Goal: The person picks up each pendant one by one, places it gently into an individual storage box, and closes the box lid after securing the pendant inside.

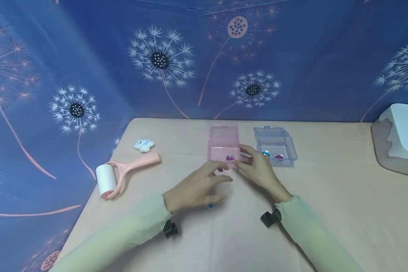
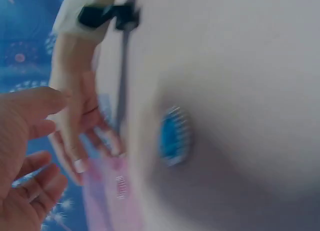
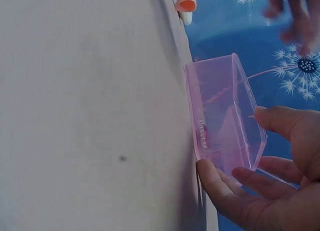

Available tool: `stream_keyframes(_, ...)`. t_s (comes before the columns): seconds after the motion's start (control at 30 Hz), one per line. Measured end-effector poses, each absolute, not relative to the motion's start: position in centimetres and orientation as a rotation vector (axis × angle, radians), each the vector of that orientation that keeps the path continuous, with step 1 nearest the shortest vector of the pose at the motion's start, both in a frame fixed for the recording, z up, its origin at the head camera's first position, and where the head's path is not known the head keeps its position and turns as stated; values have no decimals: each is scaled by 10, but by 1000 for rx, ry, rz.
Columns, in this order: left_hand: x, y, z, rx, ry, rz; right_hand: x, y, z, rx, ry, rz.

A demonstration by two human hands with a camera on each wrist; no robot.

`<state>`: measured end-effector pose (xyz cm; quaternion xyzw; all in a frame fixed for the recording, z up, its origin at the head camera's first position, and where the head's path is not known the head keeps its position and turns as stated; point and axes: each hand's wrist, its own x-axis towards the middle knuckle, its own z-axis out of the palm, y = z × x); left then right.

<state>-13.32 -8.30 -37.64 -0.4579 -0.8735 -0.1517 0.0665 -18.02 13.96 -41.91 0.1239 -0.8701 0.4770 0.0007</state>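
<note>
An open pink see-through box (image 1: 217, 153) stands near the back of the table, with a pink gem-like piece (image 1: 229, 158) inside. My right hand (image 1: 258, 168) holds this box by its right side; in the right wrist view its fingertips (image 3: 207, 173) touch the box wall. With fingers spread and nothing in them, my left hand (image 1: 195, 187) hovers in front of the box. Below it on the table lies a blue gem-like piece (image 2: 172, 138) with a beaded silver edge, partly hidden in the head view. To the right, an open blue see-through box (image 1: 289, 149) contains a blue piece (image 1: 266, 153) and a pink-purple one (image 1: 278, 158).
A peach-handled lint roller (image 1: 137, 164) with a white roll lies at the left. Behind it is a small white and blue figure (image 1: 144, 145). A white and grey container (image 1: 399, 139) stands at the far right. A blue dandelion-print cloth (image 1: 197, 56) hangs behind the table.
</note>
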Motion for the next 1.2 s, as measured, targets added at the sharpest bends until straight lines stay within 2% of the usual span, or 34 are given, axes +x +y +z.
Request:
stream_keyframes(0.27, -109, -112, -397, -1474, -2886, -331, -181, 140, -419, 369, -2735, 1507)
stream_keyframes(0.57, -112, -108, -409, -1521, -2931, -400, -181, 140, -420, 360, -2750, 1537)
stream_keyframes(1.2, -115, -102, -409, -1397, -3073, -574, -182, 140, -419, 362, -2744, 1510)
